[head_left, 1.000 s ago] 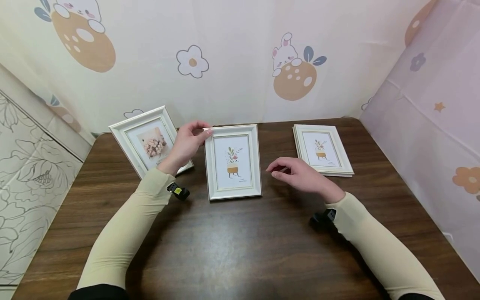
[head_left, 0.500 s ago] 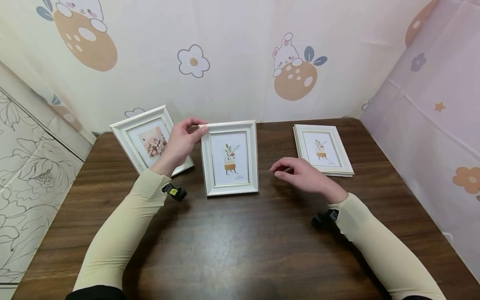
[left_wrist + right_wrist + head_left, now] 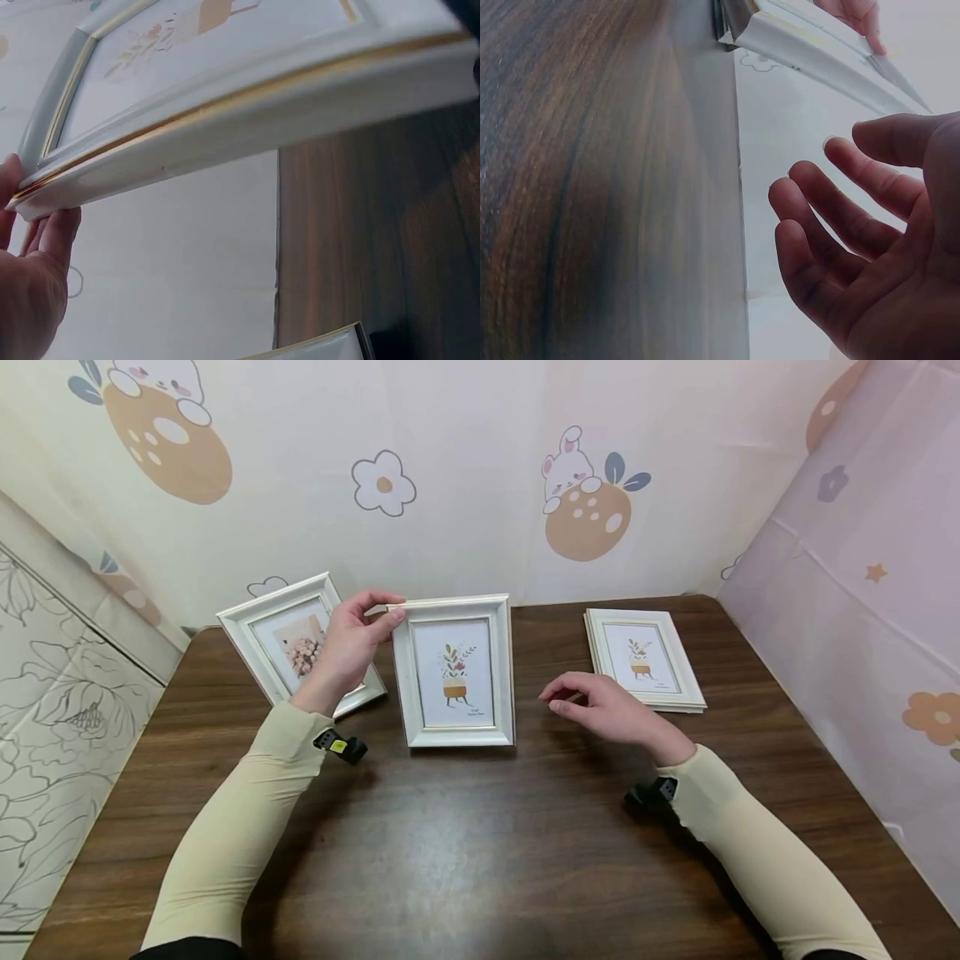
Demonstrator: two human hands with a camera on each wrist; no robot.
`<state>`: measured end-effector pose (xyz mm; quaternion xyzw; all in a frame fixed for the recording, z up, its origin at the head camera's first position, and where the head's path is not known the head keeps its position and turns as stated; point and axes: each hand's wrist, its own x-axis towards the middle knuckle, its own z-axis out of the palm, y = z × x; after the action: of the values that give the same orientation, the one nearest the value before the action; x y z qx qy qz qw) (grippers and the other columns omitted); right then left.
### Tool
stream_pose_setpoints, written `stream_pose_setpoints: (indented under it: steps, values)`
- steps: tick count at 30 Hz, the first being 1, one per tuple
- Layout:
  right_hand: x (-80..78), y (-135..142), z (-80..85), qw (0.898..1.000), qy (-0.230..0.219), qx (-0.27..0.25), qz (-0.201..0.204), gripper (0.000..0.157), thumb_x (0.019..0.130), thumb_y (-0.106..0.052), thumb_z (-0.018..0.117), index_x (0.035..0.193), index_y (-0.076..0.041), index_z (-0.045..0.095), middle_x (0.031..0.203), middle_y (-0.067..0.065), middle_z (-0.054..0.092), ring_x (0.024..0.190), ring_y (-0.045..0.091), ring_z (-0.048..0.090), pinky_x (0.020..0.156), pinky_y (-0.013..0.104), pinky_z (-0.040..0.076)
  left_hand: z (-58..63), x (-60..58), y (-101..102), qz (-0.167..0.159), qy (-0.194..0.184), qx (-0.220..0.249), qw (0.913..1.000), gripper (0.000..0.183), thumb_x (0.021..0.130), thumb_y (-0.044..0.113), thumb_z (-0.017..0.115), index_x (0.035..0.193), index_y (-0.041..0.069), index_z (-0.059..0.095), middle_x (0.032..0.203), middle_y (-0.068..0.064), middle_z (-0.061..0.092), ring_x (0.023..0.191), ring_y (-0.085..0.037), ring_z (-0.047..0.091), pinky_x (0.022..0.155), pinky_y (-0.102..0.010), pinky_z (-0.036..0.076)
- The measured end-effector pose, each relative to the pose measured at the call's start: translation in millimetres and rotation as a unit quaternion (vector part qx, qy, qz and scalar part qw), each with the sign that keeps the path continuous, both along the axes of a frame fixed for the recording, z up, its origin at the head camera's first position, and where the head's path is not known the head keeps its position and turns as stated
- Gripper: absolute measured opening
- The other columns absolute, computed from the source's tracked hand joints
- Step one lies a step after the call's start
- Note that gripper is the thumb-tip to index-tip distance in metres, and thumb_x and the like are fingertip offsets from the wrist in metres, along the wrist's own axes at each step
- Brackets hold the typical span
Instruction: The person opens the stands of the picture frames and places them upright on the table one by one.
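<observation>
A white picture frame point(image 3: 453, 672) with a plant-pot print stands near the middle of the table, leaning slightly back. My left hand point(image 3: 348, 643) pinches its upper left corner, thumb on the front and fingers behind, as the left wrist view also shows at the frame's edge point(image 3: 187, 139). Behind my left wrist stands another white picture frame point(image 3: 288, 639) with a pink flower photo, partly covered by the hand. My right hand point(image 3: 600, 706) hovers to the right of the middle frame, fingers loosely bent and holding nothing; the right wrist view shows the fingers point(image 3: 840, 217) apart from anything.
At the back right lies a small stack of white picture frames point(image 3: 645, 660), the top one with the same plant print. The dark wooden table point(image 3: 465, 860) ends at a patterned curtain point(image 3: 465, 485) behind and at the right side.
My left hand has moved the middle picture frame slightly left and back, tilting it more upright. The right hand has shifted slightly right and stays near the same spot.
</observation>
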<state>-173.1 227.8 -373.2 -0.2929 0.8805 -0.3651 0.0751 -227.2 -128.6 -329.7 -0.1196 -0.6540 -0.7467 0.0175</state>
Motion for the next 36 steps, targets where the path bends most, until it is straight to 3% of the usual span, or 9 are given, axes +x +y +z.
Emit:
stream_pose_setpoints:
  steps: [9, 14, 24, 36]
  values:
    - [1.5, -2.6, -1.6, 1.000, -0.003, -0.008, 0.005, 0.019, 0.095, -0.024, 0.057, 0.107, -0.013, 0.064, 0.101, 0.004, 0.065, 0.093, 0.011, 0.058, 0.079, 0.035, 0.048, 3.8, 3.8, -4.4, -0.015, 0.022, 0.055, 0.9981, 0.016, 0.085, -0.002, 0.065, 0.097, 0.008, 0.068, 0.106, -0.007, 0.061, 0.089, -0.012, 0.062, 0.074, -0.022, 0.052]
    - [3.7, -4.9, -1.0, 1.000, -0.004, -0.001, 0.006, 0.020, 0.095, -0.024, 0.057, 0.109, -0.013, 0.064, 0.102, 0.004, 0.065, 0.093, 0.010, 0.057, 0.079, 0.032, 0.048, 3.0, 4.4, -5.3, -0.021, 0.037, 0.062, 0.9972, 0.020, 0.086, -0.007, 0.061, 0.096, 0.009, 0.068, 0.110, -0.007, 0.059, 0.087, -0.012, 0.061, 0.071, -0.020, 0.050]
    - [5.6, -6.9, -0.4, 1.000, -0.006, 0.002, 0.012, 0.017, 0.094, -0.024, 0.057, 0.109, -0.019, 0.063, 0.105, 0.003, 0.065, 0.094, 0.009, 0.057, 0.079, 0.033, 0.049, -1.4, 1.4, -5.3, -0.038, 0.058, 0.103, 0.9923, 0.020, 0.088, -0.006, 0.058, 0.097, 0.011, 0.065, 0.110, -0.005, 0.059, 0.093, -0.013, 0.056, 0.078, -0.021, 0.046]
    - [6.0, -8.0, -1.7, 1.000, -0.010, 0.005, 0.022, 0.020, 0.094, -0.026, 0.057, 0.110, -0.015, 0.064, 0.105, 0.002, 0.065, 0.093, 0.007, 0.057, 0.079, 0.033, 0.049, -1.2, 3.4, -7.2, -0.128, 0.063, 0.166, 0.9758, 0.014, 0.091, -0.001, 0.053, 0.100, 0.005, 0.062, 0.114, -0.010, 0.057, 0.107, -0.019, 0.050, 0.089, -0.026, 0.041]
